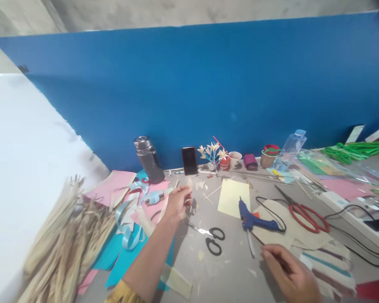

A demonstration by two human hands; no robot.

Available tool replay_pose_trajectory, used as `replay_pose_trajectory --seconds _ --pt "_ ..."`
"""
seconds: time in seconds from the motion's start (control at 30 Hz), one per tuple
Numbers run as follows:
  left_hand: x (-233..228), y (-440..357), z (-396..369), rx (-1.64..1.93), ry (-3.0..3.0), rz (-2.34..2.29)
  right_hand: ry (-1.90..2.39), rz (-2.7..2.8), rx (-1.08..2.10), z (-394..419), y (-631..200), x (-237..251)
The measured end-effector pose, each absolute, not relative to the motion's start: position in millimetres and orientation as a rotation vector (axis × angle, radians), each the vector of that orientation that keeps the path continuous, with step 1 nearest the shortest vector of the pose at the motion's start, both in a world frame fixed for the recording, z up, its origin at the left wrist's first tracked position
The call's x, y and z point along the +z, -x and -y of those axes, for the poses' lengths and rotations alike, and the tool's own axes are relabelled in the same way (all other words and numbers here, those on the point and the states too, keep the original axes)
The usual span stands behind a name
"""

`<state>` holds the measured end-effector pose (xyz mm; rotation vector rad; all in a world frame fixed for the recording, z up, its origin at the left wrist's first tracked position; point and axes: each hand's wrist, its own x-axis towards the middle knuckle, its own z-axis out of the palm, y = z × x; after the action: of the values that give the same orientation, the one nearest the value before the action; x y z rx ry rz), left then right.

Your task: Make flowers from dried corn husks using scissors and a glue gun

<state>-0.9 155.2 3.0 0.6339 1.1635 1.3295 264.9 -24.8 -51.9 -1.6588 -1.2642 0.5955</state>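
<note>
My left hand (177,203) is raised over the grey table (230,269), pinching a small pale leaf strip (190,183) between its fingertips. Black-handled scissors (212,237) lie just right of that hand. My right hand (287,273) rests low on the table at the front right, blurred, fingers curled over a thin stick; I cannot tell if it grips it. A blue glue gun (255,219) lies between the two hands on a beige card, next to a yellow paper sheet (234,198).
Dried leaf bundle (63,244) and pink and teal papers at left. Along the blue wall (208,84) stand a dark flask (149,160), phone (189,160), small paper flowers (212,152), cups and a plastic bottle (290,149). Red scissors (305,213), cables and green strips lie at right.
</note>
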Motion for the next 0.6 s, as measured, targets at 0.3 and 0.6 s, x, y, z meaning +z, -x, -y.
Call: replay_pose_trajectory --seconds 0.3,0.6 --pt "6.7 -4.3 -148.1 1.370 -0.673 -1.171 1.528 1.561 0.764 25.2 -235.8 -56.5" --pt "41.7 34.1 -97.9 1.470 -0.707 -1.102 1.436 2.327 0.896 -4.3 -160.8 -21.1"
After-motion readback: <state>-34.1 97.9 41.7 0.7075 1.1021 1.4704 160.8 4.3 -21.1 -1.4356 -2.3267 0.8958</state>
